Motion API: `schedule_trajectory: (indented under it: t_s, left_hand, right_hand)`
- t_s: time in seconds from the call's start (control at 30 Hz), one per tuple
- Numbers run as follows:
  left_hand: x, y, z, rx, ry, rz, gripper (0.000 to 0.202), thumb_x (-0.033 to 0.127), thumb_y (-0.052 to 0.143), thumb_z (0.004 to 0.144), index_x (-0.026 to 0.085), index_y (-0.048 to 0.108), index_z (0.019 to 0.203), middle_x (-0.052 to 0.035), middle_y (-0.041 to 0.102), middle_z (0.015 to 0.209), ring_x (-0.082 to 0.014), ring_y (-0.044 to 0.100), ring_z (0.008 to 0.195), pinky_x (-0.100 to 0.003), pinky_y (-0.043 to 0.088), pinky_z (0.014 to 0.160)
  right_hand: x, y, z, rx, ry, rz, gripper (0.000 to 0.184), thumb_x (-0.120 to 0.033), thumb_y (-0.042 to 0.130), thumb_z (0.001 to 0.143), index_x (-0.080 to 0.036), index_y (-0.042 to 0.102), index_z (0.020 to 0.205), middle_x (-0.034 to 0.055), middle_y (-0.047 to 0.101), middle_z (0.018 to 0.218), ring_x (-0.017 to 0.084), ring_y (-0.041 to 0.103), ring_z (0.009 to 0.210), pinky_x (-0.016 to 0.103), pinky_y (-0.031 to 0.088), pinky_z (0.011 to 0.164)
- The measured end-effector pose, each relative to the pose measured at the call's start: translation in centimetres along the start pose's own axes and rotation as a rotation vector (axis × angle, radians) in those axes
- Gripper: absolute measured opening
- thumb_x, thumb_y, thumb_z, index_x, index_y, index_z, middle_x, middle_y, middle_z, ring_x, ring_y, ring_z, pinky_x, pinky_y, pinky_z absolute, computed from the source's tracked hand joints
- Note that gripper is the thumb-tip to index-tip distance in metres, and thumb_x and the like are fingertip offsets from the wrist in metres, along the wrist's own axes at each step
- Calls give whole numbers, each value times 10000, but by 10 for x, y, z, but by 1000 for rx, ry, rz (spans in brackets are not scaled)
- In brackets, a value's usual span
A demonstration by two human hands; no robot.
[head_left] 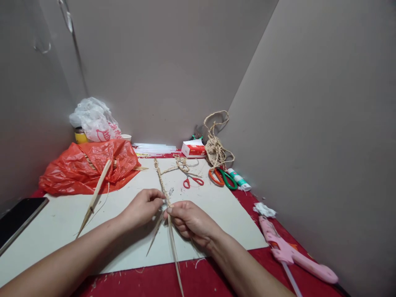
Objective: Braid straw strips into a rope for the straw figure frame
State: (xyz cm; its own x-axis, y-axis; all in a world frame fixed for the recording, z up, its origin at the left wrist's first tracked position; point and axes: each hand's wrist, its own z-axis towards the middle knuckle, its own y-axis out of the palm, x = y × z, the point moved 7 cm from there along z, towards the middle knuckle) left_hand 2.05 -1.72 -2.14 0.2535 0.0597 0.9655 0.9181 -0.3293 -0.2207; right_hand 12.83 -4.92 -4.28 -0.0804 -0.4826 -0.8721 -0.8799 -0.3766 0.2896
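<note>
A braided straw cord [160,177] runs from the back of the white board [123,243] toward me, with loose strands [173,247] trailing off its near end past the board's front edge. My right hand [192,222] pinches the cord between thumb and forefinger where the braid gives way to loose strands. Just left of it, my left hand [147,208] has its fingers curled together at the braid, partly hiding what they grip. A short strand end [154,237] sticks out below the left fingers.
Red-handled scissors [193,181] lie beyond my hands, beside larger scissors with orange and green handles [223,178]. Left are a red plastic bag [93,169] with straw strips [95,194] and a phone [21,220]. At right sits a pink glue gun [293,251]. Coiled cord [215,150] stands behind.
</note>
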Motion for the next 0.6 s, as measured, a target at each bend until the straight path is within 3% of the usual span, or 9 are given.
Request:
schedule_trajectory:
  t_s: [0.1,0.17,0.37,0.5,0.6]
  left_hand:
    - [-19,23,-1,-164,-129,-173,162,269,414,726,153,528,726,27,490,512,-75,380,418,-201,289,453]
    - [-22,30,-4,-202,-145,-138,193,272,380,742,159,487,627,38,433,472,-63,302,387,-204,235,434]
    - [-11,22,-1,-207,-2,48,254,241,372,728,134,539,568,18,448,508,-80,333,481,-224,249,496]
    - [-8,20,-1,-237,4,125,270,258,401,737,124,573,579,30,416,491,-77,304,473,-233,219,485]
    - [-11,23,-3,-289,-69,70,253,279,434,743,122,570,599,50,363,472,-59,249,421,-237,166,443]
  right_hand:
    - [0,0,1,-40,-5,-33,230,-349,598,729,-125,563,690,-122,261,392,14,119,333,178,54,326]
    - [0,0,1,-60,-4,-55,243,-357,602,731,-125,560,672,-115,281,396,14,132,326,181,58,323]
    - [-3,-4,1,-59,-36,-177,207,-320,579,745,-123,593,680,-107,308,350,30,155,290,202,74,305]
    - [-5,-7,1,-3,-38,-306,213,-309,554,771,-123,594,674,-107,284,345,36,150,299,217,57,320]
    - [-7,-10,1,37,-58,-408,222,-293,535,793,-110,610,692,-106,266,366,36,148,328,218,65,346]
